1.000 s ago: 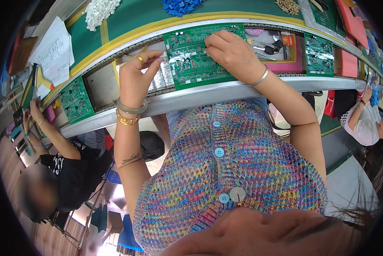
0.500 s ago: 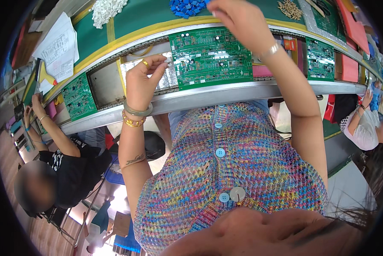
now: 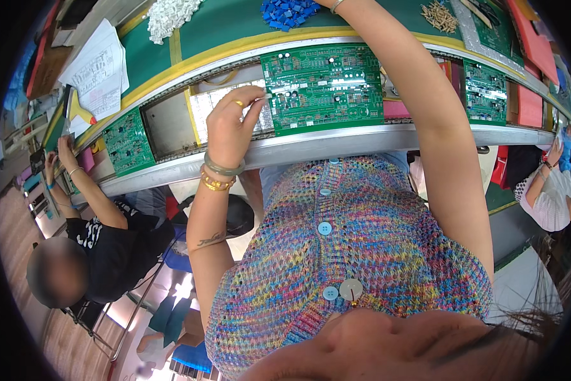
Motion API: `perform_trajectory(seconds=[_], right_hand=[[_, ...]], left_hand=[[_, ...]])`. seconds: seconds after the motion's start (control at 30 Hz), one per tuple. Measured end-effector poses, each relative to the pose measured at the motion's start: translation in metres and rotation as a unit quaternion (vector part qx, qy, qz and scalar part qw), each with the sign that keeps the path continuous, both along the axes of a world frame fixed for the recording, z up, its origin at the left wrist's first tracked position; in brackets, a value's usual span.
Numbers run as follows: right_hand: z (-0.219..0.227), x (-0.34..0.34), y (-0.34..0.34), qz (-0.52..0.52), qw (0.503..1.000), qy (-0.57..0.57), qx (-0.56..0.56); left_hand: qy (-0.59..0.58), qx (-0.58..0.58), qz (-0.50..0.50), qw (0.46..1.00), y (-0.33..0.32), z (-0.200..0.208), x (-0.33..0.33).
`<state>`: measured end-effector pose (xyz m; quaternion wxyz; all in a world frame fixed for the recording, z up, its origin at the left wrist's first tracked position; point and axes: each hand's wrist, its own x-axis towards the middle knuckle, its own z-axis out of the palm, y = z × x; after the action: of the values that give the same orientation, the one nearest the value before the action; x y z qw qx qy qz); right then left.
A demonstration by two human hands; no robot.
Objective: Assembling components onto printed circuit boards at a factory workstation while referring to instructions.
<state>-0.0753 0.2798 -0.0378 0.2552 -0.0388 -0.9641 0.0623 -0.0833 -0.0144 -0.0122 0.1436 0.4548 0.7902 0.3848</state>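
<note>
A large green circuit board lies on the conveyor line in front of me. My left hand, with a ring and several bangles on the wrist, pinches the board's left edge between thumb and forefinger. My right forearm stretches across the board's right side toward the far bench. The right hand itself is cut off by the top edge, beside a pile of blue parts.
A metal rail runs along the line's near side. Smaller green boards sit at left and right. White parts, brass-coloured parts and papers lie on the green bench. One co-worker sits at left, another at right.
My right hand has lifted off the board's top edge and reached away toward the blue parts, out of the picture. My left hand stays at the board's left edge.
</note>
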Motion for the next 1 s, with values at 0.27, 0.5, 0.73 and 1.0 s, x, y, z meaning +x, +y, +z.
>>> perform_trajectory(seconds=[0.27,0.5,0.73,1.0], right_hand=[[0.028,0.023,-0.016,-0.03,0.994,0.011,-0.101],[0.042,0.056,-0.028,-0.031,0.986,0.012,-0.164],[0.047,0.104,-0.052,-0.035,0.968,0.016,-0.248],[0.056,0.169,-0.111,-0.031,0.974,-0.01,-0.222]], left_hand=[[0.122,0.012,-0.054,0.991,0.017,-0.008,0.004],[0.165,0.015,-0.086,0.982,0.019,-0.013,0.0],[0.167,-0.006,-0.092,0.982,0.022,0.004,-0.013],[0.212,0.04,0.042,0.976,0.122,-0.017,-0.097]])
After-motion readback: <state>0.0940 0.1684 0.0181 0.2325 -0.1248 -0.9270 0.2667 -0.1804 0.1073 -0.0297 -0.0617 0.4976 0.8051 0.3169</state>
